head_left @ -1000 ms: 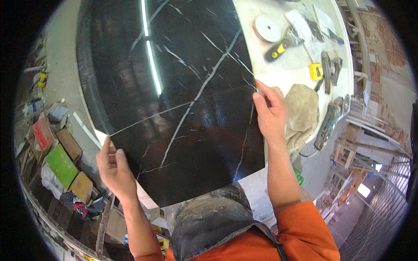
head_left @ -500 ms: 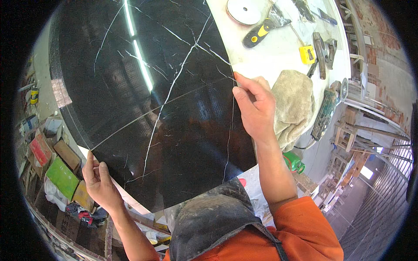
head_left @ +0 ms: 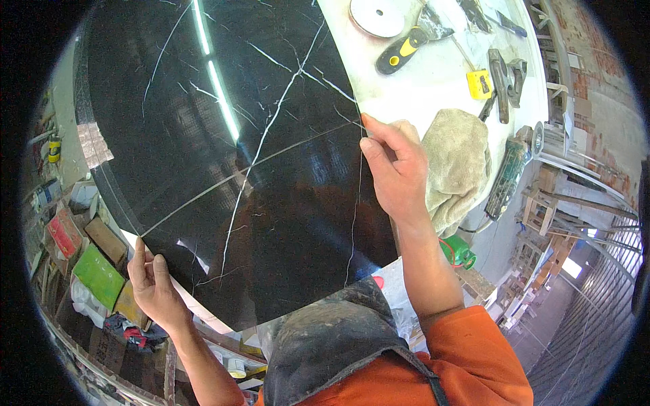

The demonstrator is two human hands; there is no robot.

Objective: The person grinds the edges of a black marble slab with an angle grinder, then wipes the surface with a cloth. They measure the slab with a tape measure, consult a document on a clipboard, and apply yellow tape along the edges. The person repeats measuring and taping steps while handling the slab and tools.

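Observation:
A large glossy black stone slab with white veins lies in front of me. A thin, straight pale line crosses it from one of my hands to the other; whether it is a seam or a string I cannot make out. At the slab's left edge, my left hand grips the rim with its fingertips, thumb slightly apart. On the opposite edge my right hand pinches the rim between thumb and forefinger, its other fingers curled. The slab's underside is hidden.
Right of the slab, a pale tabletop carries a beige cloth, a yellow-black scraper, a white disc, a yellow tape measure and clamps. An angle grinder lies at its edge. Boxes are piled at left.
The slab's veins and right edge have shifted slightly left, and my right hand with them. Both hands keep their hold. A bright reflection now shows near the slab's lower left.

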